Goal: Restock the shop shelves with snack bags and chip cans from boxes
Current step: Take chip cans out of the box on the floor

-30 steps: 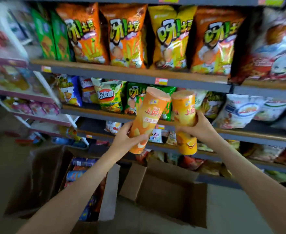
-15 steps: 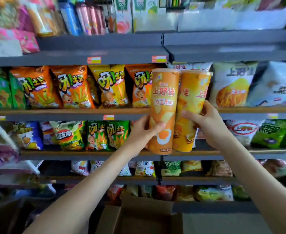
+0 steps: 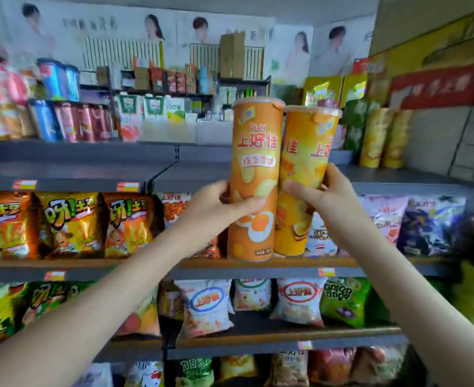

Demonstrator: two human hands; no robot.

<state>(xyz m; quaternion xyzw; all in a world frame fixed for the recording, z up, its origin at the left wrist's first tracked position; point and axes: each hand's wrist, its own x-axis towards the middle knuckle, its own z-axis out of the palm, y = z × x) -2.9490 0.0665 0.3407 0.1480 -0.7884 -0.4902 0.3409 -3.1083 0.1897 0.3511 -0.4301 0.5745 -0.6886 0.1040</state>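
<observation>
Left grip [image 3: 216, 208] wraps the orange can [image 3: 254, 163], right grip [image 3: 329, 203] the yellow can [image 3: 307, 152]. The cans touch between the grips, before the grey shelf [image 3: 96, 169] beyond. Gripped low, either may tip or clip the shelf edge.

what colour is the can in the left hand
Orange can, with red lettering and an egg picture; head view.

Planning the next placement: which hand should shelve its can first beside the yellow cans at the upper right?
Right, probably. The right hand grips the yellow can nearer the shelved yellow cans; the left hand with its orange can sits farther left.
</observation>
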